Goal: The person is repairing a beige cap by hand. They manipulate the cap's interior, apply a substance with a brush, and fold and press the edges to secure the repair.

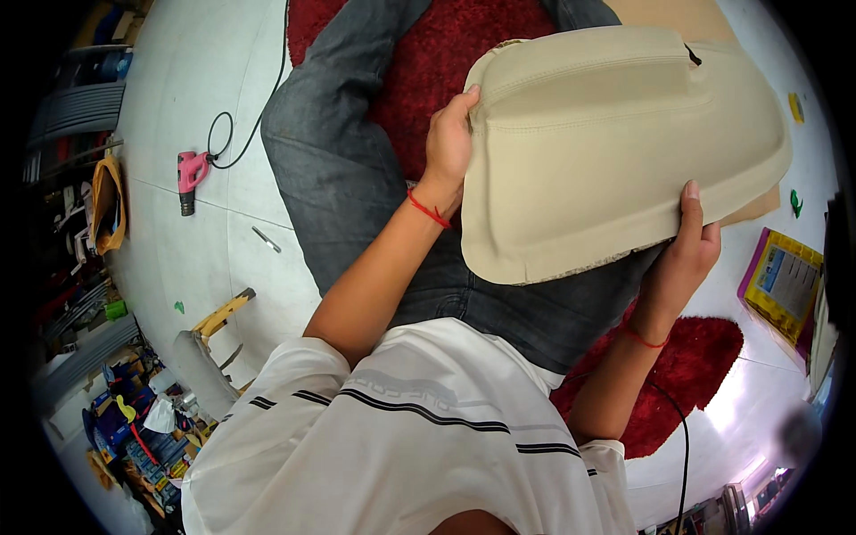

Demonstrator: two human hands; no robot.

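Observation:
A large beige leather-covered panel (588,169) with rounded corners and stitched seams rests tilted above my lap. It has a raised section along its far side, and a small black piece (693,55) shows at that section's right end. My left hand (450,138) grips the panel's left edge, thumb on the upper face and the other fingers hidden underneath. At the near right edge, my right hand (691,254) holds the panel with one fingertip on top; its remaining fingers are partly out of sight. A rough backing peeks out along the near lower edge.
A pink heat gun (189,178) with a black cord lies on the white floor at left, near a slim metallic tool (266,239). Red rugs (691,374) lie around my legs. A yellow and purple package (780,281) and a yellow roll (796,108) are at right.

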